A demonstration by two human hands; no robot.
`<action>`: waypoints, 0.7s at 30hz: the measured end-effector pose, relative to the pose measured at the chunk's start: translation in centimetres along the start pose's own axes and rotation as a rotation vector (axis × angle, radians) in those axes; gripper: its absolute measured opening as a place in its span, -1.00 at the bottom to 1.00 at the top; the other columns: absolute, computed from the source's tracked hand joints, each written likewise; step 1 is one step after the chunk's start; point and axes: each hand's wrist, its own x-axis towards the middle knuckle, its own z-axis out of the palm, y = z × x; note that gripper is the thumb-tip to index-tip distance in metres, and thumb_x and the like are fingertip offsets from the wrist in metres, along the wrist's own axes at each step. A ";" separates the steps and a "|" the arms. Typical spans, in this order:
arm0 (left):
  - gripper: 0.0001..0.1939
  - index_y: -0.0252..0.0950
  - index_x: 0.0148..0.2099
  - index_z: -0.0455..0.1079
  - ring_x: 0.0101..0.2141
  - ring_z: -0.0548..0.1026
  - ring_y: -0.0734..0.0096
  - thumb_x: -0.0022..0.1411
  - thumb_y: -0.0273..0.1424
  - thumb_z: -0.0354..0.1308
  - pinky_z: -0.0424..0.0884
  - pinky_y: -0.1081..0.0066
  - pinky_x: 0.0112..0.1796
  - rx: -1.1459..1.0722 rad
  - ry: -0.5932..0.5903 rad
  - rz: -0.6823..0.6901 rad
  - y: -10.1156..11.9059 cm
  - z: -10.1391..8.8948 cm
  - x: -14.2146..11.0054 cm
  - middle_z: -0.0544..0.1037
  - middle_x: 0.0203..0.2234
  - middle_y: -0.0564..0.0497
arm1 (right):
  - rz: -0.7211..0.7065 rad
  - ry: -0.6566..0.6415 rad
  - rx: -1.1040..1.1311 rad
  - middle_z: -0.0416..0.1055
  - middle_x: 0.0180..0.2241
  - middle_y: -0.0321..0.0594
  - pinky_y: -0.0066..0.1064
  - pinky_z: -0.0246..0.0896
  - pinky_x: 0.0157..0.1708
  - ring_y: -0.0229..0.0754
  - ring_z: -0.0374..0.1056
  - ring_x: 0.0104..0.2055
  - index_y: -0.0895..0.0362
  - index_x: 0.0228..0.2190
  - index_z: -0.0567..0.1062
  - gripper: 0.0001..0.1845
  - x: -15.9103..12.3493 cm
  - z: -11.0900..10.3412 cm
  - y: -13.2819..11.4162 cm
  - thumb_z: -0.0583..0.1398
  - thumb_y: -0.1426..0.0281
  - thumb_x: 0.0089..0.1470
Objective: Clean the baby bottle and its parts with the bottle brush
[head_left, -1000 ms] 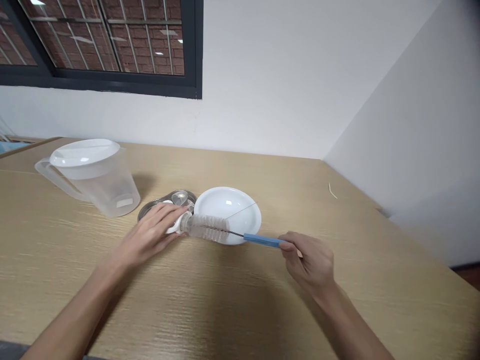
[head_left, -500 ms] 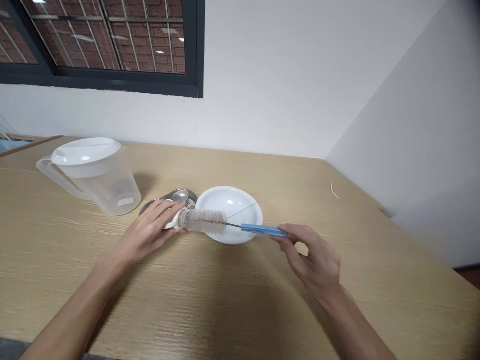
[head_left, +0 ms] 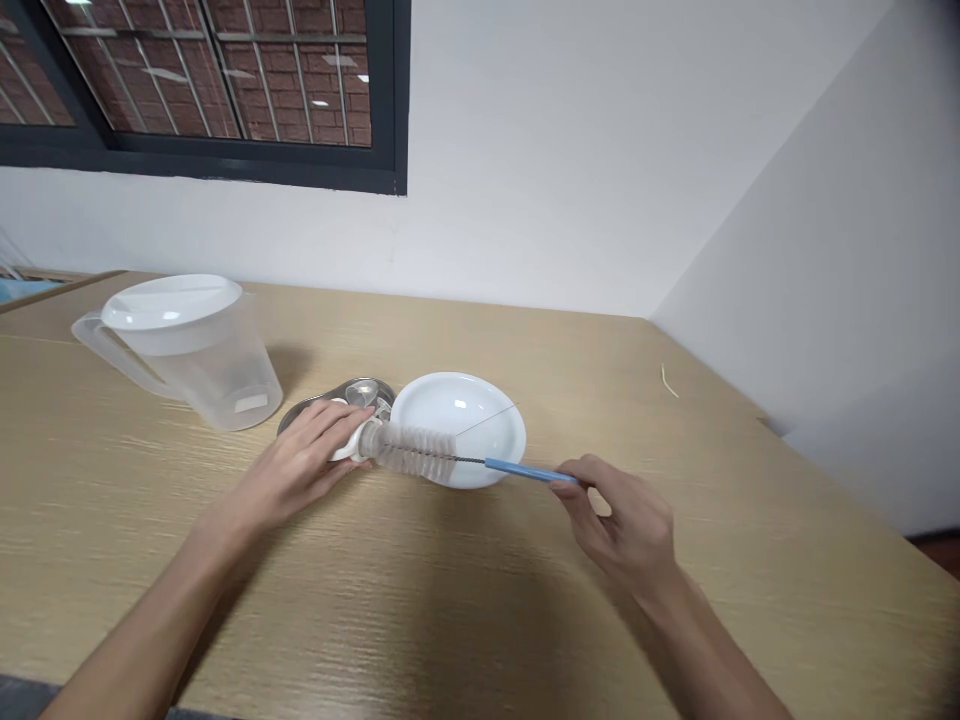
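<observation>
My left hand (head_left: pixel 304 462) is closed around a small white bottle-like piece (head_left: pixel 352 442) lying sideways in front of a metal tray. My right hand (head_left: pixel 622 520) pinches the blue handle (head_left: pixel 525 470) of a bottle brush. The brush's whitish bristles (head_left: pixel 416 447) reach leftward over the near edge of a white bowl (head_left: pixel 469 412), and the brush tip meets the mouth of the white piece. Both hands hover just above the wooden table (head_left: pixel 450 600).
A clear plastic jug with a white lid (head_left: pixel 187 345) stands at the back left. A metal tray (head_left: pixel 360 395) holding small shiny parts lies behind my left hand. A thin pale scrap (head_left: pixel 667 380) lies near the right wall. A dark-framed window is above.
The brush handle rose slightly and then dipped again while my right hand shifted with it. My left hand and the white piece stayed where they were.
</observation>
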 end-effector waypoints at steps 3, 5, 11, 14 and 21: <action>-0.48 -0.28 0.32 0.18 0.13 0.37 0.07 0.39 -0.28 0.12 0.35 0.09 0.12 -0.010 -0.007 -0.001 0.1 0.0 0.1 0.45 0.12 -0.21 | 0.022 -0.024 0.008 0.19 -0.62 -0.43 -0.46 0.00 -0.61 -0.38 0.07 -0.63 0.11 -0.40 0.38 -0.81 -0.1 0.1 -0.1 0.13 0.45 0.29; -0.49 -0.28 0.32 0.19 0.14 0.37 0.06 0.39 -0.27 0.11 0.35 0.08 0.12 -0.015 -0.013 -0.010 0.0 0.0 0.1 0.45 0.12 -0.22 | 0.032 -0.044 0.044 0.22 -0.60 -0.42 -0.47 0.04 -0.61 -0.38 0.11 -0.62 0.11 -0.38 0.38 -0.84 -0.1 0.2 -0.2 0.13 0.45 0.29; -0.48 -0.26 0.32 0.21 0.12 0.40 0.04 0.40 -0.21 0.10 0.36 0.06 0.11 -0.025 -0.008 -0.063 -0.3 -0.2 0.1 0.44 0.13 -0.22 | 0.042 0.019 0.134 0.39 -0.46 -0.38 -0.49 0.30 -0.55 -0.35 0.30 -0.54 0.09 0.00 0.37 -0.57 0.0 0.6 -0.2 0.30 0.50 0.11; -0.48 -0.23 0.31 0.22 0.10 0.42 0.04 0.39 -0.20 0.10 0.37 0.07 0.10 -0.040 0.007 -0.068 -0.3 -0.3 0.1 0.45 0.13 -0.21 | 0.001 0.049 0.093 0.51 -0.39 -0.35 -0.49 0.35 -0.54 -0.35 0.37 -0.54 0.05 -0.04 0.40 -0.62 0.2 0.6 -0.1 0.27 0.57 0.13; -0.48 -0.19 0.32 0.21 0.11 0.42 0.04 0.38 -0.20 0.11 0.36 0.06 0.10 -0.051 0.012 -0.063 -0.2 -0.3 0.2 0.46 0.13 -0.20 | -0.012 0.075 -0.010 0.59 -0.39 -0.35 -0.50 0.39 -0.53 -0.33 0.47 -0.55 0.06 -0.09 0.46 -0.69 0.2 0.2 0.2 0.28 0.56 0.14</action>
